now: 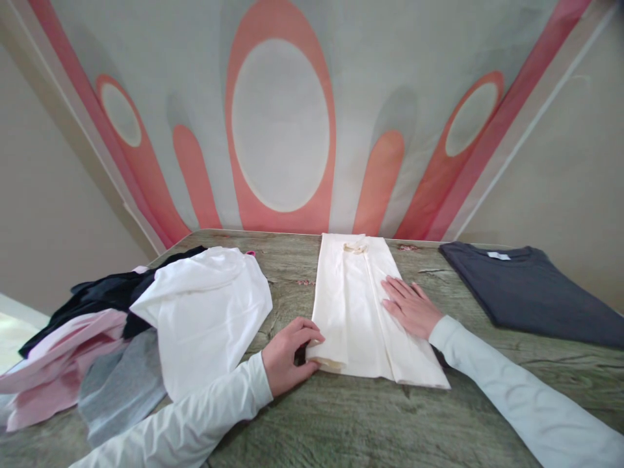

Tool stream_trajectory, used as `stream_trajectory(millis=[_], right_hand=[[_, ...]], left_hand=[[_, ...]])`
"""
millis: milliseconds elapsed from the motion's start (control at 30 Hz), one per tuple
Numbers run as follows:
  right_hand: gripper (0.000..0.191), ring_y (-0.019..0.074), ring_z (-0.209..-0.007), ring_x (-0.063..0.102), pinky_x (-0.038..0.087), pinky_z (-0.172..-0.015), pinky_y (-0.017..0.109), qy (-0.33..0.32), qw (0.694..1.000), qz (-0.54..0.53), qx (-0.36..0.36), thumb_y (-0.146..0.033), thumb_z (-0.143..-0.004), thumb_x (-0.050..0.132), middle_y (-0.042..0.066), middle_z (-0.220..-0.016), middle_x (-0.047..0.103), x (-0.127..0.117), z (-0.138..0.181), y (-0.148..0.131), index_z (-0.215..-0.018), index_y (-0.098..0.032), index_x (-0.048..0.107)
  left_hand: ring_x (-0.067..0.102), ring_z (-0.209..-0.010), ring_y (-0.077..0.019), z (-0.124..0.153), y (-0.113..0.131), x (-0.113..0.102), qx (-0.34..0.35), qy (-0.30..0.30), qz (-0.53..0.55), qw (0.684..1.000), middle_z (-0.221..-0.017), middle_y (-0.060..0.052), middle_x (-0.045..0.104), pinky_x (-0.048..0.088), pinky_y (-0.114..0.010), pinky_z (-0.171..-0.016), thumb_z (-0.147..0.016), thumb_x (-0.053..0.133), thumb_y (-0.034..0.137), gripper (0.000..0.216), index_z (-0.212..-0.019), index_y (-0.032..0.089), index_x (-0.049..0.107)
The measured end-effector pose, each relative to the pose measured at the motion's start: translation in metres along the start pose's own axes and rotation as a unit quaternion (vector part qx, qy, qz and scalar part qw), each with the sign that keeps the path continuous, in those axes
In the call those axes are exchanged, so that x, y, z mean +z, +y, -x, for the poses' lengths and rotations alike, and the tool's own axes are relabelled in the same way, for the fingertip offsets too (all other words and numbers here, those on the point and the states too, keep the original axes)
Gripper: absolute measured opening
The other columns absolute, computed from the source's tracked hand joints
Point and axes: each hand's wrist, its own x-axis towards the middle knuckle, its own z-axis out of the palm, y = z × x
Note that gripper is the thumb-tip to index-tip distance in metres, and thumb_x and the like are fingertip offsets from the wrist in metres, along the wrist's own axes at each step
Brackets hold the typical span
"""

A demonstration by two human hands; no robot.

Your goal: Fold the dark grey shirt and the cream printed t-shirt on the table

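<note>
A cream shirt (363, 312) lies folded into a long narrow strip on the wooden table, its neckline at the far end. My left hand (292, 354) is at its near left corner, thumb and fingers curled around the edge of the cloth. Spread flat on the right side of the shirt, my right hand (410, 305) rests with its fingers stretched out. The near hem of the shirt flares a little to the right, and its layers show at the left corner.
Left of me lies a loose heap: a white shirt (209, 312), a black garment (104, 292), a pink garment (73, 357) and a grey garment (124, 383). A folded dark grey T-shirt (531, 292) is on the right. Behind the wooden table (312, 422) stands a patterned backdrop (346, 117).
</note>
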Motion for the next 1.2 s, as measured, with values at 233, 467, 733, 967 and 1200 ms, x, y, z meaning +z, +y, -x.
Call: stream_trajectory(millis=[233, 467, 733, 967, 1200], right_hand=[[0.055, 0.0206, -0.127, 0.019, 0.013, -0.101, 0.048, -0.009, 0.999, -0.014, 0.033, -0.05, -0.086, 0.014, 0.002, -0.141, 0.021, 0.006, -0.044, 0.005, -0.134, -0.024, 0.022], [0.029, 0.0204, -0.098, 0.051, 0.029, -0.093, 0.044, 0.084, 0.989, -0.109, -0.05, -0.033, -0.083, 0.039, 0.008, -0.105, 0.059, -0.019, -0.037, -0.013, -0.098, -0.018, 0.058], [0.025, 0.0154, -0.087, 0.053, 0.044, -0.077, 0.028, 0.045, 0.908, -0.273, -0.314, -0.015, -0.079, 0.048, 0.007, -0.096, 0.057, -0.042, -0.017, -0.088, -0.103, -0.018, 0.055], [0.023, 0.0154, -0.09, 0.052, 0.044, -0.078, 0.029, 0.095, 0.905, -0.221, -0.351, -0.017, -0.083, 0.044, 0.007, -0.099, 0.056, -0.029, -0.015, -0.096, -0.101, -0.02, 0.056], [0.022, 0.015, -0.087, 0.053, 0.044, -0.077, 0.029, 0.13, 0.904, -0.199, -0.356, -0.016, -0.083, 0.044, 0.006, -0.098, 0.058, -0.023, -0.014, -0.095, -0.099, -0.022, 0.058]], left_hand=[[0.051, -0.08, -0.0138, -0.019, -0.016, -0.012, -0.016, 0.037, -0.031, 0.999, -0.103, -0.007, 0.047, 0.045, -0.027, -0.071, -0.067, 0.058, 0.013, 0.028, -0.095, 0.018, 0.055], [0.052, -0.076, -0.0135, -0.017, -0.03, -0.01, 0.016, 0.064, -0.013, 0.998, -0.093, -0.006, 0.052, 0.046, -0.028, -0.069, -0.075, 0.055, 0.024, 0.016, -0.09, 0.017, 0.057], [0.053, -0.078, -0.0138, -0.014, -0.024, -0.013, 0.022, 0.084, 0.016, 0.996, -0.088, -0.006, 0.055, 0.046, -0.027, -0.07, -0.076, 0.049, 0.016, 0.015, -0.089, 0.016, 0.058], [0.052, -0.073, -0.0128, -0.015, -0.023, -0.015, -0.006, 0.088, -0.01, 0.996, -0.083, -0.004, 0.054, 0.045, -0.026, -0.067, -0.071, 0.051, 0.011, 0.017, -0.086, 0.016, 0.057], [0.052, -0.064, -0.0099, -0.017, -0.031, -0.01, -0.081, 0.102, 0.04, 0.991, -0.076, -0.001, 0.053, 0.045, -0.021, -0.058, -0.07, 0.053, 0.014, 0.011, -0.081, 0.015, 0.054]])
